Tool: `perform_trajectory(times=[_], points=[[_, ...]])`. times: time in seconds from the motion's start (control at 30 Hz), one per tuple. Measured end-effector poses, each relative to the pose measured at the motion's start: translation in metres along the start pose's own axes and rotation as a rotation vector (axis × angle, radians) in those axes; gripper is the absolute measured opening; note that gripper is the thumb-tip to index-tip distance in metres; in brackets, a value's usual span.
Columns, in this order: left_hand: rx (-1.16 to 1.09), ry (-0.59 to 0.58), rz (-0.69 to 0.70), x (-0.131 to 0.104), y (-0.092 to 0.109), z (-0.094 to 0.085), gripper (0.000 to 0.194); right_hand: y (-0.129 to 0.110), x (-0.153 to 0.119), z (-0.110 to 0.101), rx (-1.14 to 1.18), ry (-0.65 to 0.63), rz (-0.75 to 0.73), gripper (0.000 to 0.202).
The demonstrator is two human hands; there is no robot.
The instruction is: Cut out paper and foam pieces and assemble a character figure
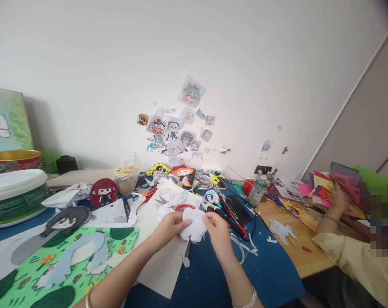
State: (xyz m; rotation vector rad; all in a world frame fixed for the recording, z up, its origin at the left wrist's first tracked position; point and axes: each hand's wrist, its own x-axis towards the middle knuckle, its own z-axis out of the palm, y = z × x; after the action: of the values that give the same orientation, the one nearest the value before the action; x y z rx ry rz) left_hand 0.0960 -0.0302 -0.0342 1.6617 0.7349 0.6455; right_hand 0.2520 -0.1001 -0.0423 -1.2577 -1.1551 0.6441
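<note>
Between my two hands is a white paper cutout (194,224) with a rounded top and a jagged lower edge. My left hand (172,226) pinches its left side between thumb and fingers. On the opposite side, my right hand (217,229) grips the cutout's upper right edge. The cutout is held above a large white sheet (161,269) and the blue table cover (206,278). Just behind it lie red-handled scissors (185,207), partly hidden by the paper. Several markers (234,218) lie to the right of my right hand.
A green painted board (123,248) with a paper figure lies at left, near a large tub (17,199). A plastic cup (126,179) and a bottle (257,191) stand at the back. At right, a co-worker's hand (338,199) handles coloured paper (322,188).
</note>
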Motion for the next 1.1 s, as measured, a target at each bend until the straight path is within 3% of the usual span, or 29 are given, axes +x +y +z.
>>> perform_trajectory(times=[0.3, 0.67, 1.1], points=[[-0.002, 0.02, -0.016, -0.0028, 0.0038, -0.0005, 0.045, -0.0001, -0.0008, 0.0, 0.017, -0.009, -0.003, 0.033], [0.023, -0.022, 0.072, -0.0048, 0.0056, 0.001, 0.046, -0.0014, 0.0002, -0.0022, 0.072, -0.029, -0.011, 0.034], [0.08, 0.015, 0.047, -0.0065, 0.0082, -0.0004, 0.046, -0.0051, -0.0011, -0.004, 0.087, -0.039, 0.025, 0.036]])
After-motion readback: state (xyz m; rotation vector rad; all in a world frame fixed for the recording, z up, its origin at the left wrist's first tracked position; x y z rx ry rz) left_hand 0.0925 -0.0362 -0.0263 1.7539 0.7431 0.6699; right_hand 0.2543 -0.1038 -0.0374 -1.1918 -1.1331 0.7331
